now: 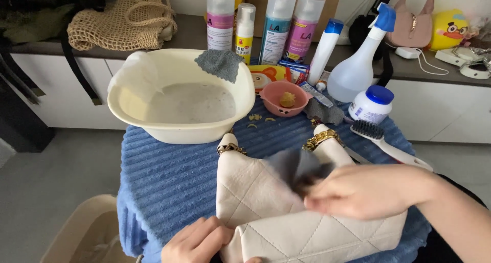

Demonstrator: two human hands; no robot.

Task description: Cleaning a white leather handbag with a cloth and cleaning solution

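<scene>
Quilted cream handbag point(286, 217) lies at the near edge of the table, its long axis running roughly left to right, its gold chain hardware point(322, 138) pointing away toward the far side. The right hand point(365, 191) pinches a dark grey cloth point(299, 168) against the bag's upper face; the cloth and fingertips are blurred. The left hand point(199, 241) curls around the bag's near left corner, gripping it, and is partly cut off by the lower frame edge. Blue ribbed towel point(174, 176) covers the table beneath. Beyond the bag, toward the far left, sits a cream basin point(179, 130) of cloudy water with a grey rag point(220, 63) on its rim. A white brush point(388, 143) lies at the right edge, a pink bowl point(284, 102) behind it.
</scene>
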